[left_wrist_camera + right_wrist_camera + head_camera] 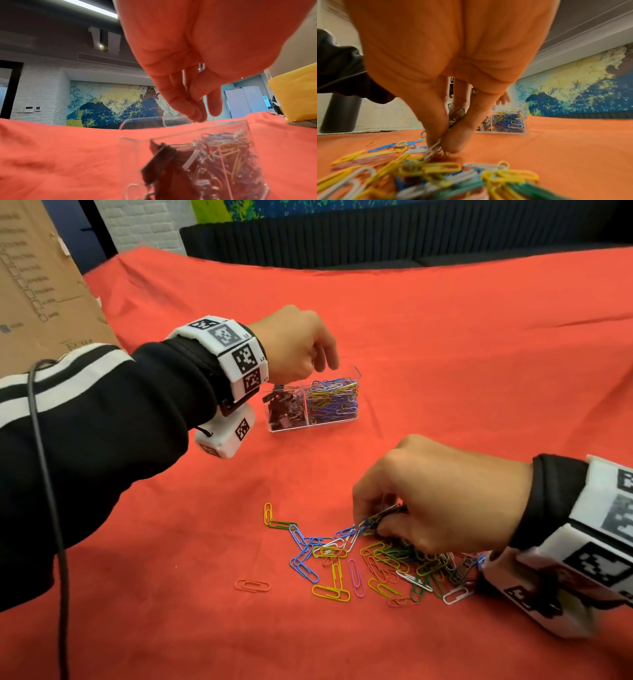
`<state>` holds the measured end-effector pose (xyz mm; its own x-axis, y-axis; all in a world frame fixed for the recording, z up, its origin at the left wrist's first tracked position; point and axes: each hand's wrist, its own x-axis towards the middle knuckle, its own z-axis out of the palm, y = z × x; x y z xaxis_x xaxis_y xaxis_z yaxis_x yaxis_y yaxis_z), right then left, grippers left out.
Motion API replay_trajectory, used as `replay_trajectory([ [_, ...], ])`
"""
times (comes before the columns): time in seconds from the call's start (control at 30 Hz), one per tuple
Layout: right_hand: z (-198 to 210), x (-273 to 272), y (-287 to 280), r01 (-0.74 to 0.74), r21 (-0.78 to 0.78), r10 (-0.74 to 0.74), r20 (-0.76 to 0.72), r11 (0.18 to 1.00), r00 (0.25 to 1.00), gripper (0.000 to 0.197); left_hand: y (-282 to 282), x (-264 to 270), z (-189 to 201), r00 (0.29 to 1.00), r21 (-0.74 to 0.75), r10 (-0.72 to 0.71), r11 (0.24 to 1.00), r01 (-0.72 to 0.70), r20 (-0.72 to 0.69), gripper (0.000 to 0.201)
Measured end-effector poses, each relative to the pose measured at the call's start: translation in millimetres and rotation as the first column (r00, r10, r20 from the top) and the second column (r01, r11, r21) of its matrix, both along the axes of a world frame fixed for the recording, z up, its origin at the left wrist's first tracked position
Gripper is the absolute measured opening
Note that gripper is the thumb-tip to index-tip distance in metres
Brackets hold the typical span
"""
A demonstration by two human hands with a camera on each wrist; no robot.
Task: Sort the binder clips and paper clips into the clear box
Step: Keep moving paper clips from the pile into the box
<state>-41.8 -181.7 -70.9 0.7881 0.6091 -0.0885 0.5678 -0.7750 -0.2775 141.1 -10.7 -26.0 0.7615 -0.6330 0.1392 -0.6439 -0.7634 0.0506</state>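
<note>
The clear box [337,421] stands on the red cloth with its lid raised. Its left compartment holds black binder clips [281,409]; its right one holds coloured paper clips [334,398]. My left hand [325,364] hovers just over the box's back edge, fingers hanging down relaxed, nothing between them [204,115]. Nearer to me, a loose pile of coloured paper clips [380,566] lies on the cloth. My right hand [370,522] pinches a small bunch of these clips at the pile's top edge, seen between thumb and fingers in the right wrist view [447,146].
A large cardboard box [34,285] stands at the far left beside the table. A black cable [51,508] hangs across my left sleeve. One pink clip [252,586] lies apart, left of the pile. A yellow object [295,97] sits beyond the table's right side.
</note>
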Motion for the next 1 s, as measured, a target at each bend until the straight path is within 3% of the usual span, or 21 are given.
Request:
replay_trajectory([
  [0.23,40,30,-8,0.084,0.123,-0.104,0.166,0.989,0.981,0.019,38,-33,9,0.986,-0.028,-0.121,0.992,0.125,0.116,0.031],
  [0.37,71,69,-8,0.124,0.160,-0.169,0.312,0.979,0.935,0.020,70,-64,-4,0.985,0.040,-0.171,0.984,0.171,-0.015,0.011],
  [0.43,77,93,-3,0.154,0.176,-0.209,0.363,0.972,0.908,0.019,80,-81,-17,0.981,0.094,-0.155,0.982,0.166,-0.116,0.019],
  [0.5,76,117,6,0.174,0.154,-0.223,0.413,0.973,0.883,0.018,86,-95,-33,0.966,0.149,-0.158,0.970,0.191,-0.206,0.044],
  [0.63,65,150,26,0.180,0.025,-0.171,0.455,0.983,0.874,0.020,85,-115,-51,0.950,0.193,-0.203,0.949,0.251,-0.238,0.063],
  [0.8,48,158,33,0.199,-0.044,-0.163,0.421,0.979,0.892,0.026,83,-125,-51,0.925,0.197,-0.242,0.932,0.305,-0.292,0.053],
  [1.0,43,161,26,0.197,0.027,-0.192,0.394,0.980,0.899,0.029,75,-127,-53,0.910,0.148,-0.294,0.926,0.347,-0.292,0.034],
])
